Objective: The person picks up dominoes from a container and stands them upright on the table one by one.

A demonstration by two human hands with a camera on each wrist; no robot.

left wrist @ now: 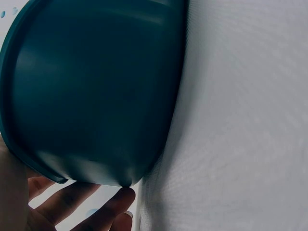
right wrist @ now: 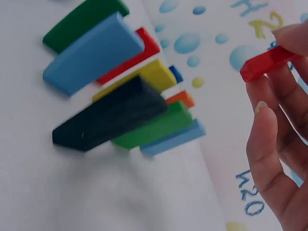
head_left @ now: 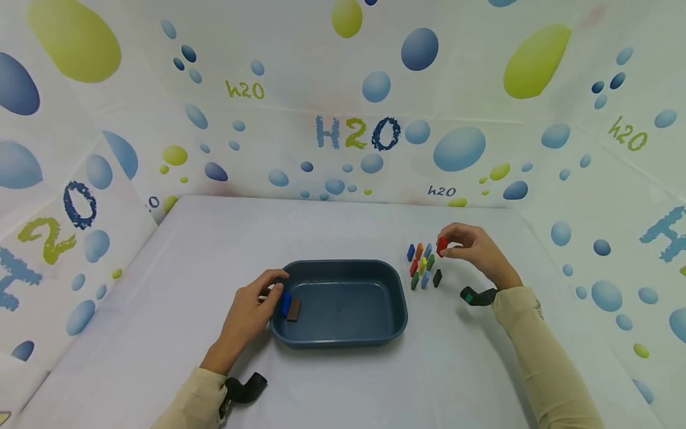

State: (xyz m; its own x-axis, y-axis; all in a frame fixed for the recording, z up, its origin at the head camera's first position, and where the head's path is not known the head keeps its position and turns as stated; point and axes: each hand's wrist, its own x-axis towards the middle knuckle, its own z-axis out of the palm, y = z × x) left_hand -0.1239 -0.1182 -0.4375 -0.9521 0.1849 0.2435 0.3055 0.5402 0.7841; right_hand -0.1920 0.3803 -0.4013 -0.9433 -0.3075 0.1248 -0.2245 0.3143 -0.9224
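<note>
My right hand (head_left: 477, 251) pinches a red domino-like block (head_left: 442, 246) between thumb and fingers, just above the back right of a group of small blocks. In the right wrist view the red block (right wrist: 269, 63) sticks out from the fingertips. Below it, black (head_left: 437, 277), yellow (head_left: 423, 266) and several other coloured blocks stand on edge in rows. My left hand (head_left: 249, 313) holds the left end of a dark blue-green plastic tub (head_left: 343, 344), its fingers against the outer wall (left wrist: 96, 96). Inside, a blue block (head_left: 286, 304) leans near the left wall beside a brown block (head_left: 293, 310).
A white cloth (head_left: 343, 387) covers the table. Behind and at both sides rise white sheets (head_left: 300, 53) printed with blue and green drops. Black wrist devices (head_left: 245, 390) are strapped at both of the person's sleeves.
</note>
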